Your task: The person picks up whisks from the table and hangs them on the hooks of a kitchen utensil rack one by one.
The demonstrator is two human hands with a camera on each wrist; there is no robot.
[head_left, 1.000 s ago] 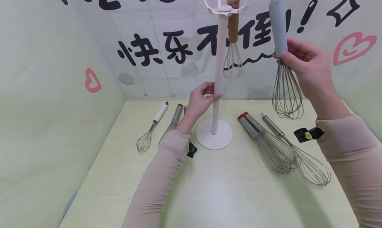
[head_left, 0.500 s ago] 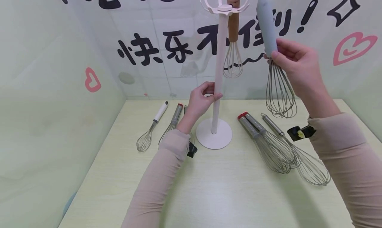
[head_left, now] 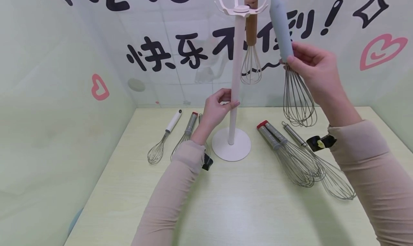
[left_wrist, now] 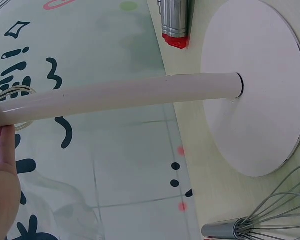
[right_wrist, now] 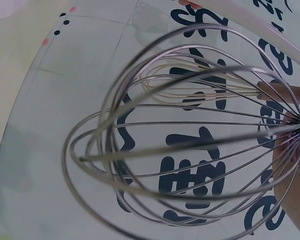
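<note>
My left hand (head_left: pixel 217 108) grips the white post (head_left: pixel 236 70) of an upright stand, its thumb across the front. The post rises from a round white base (head_left: pixel 241 151) to a ring of upturned hooks (head_left: pixel 242 10). A whisk with a wooden handle (head_left: pixel 251 25) hangs from the hooks on the right. Beside it, my right hand (head_left: pixel 317 70) pinches a light-blue-handled whisk (head_left: pixel 281 25) low on the handle, wires down; the handle's top runs out of the head view. Its wire loops (right_wrist: pixel 190 125) fill the right wrist view.
Left of the stand lie a white-handled whisk (head_left: pixel 173 120) and a red-tipped whisk (head_left: pixel 191 123), with another partly hidden behind my left arm. On the right, two red-ended whisks (head_left: pixel 274 135) lie together beside a metal whisk (head_left: pixel 295 134). A printed wall covering (head_left: pixel 193 85) stands behind the table (head_left: pixel 245 203).
My right hand has moved left with the blue-handled whisk, bringing it closer to the stand's hooks. My left hand stays on the post.
</note>
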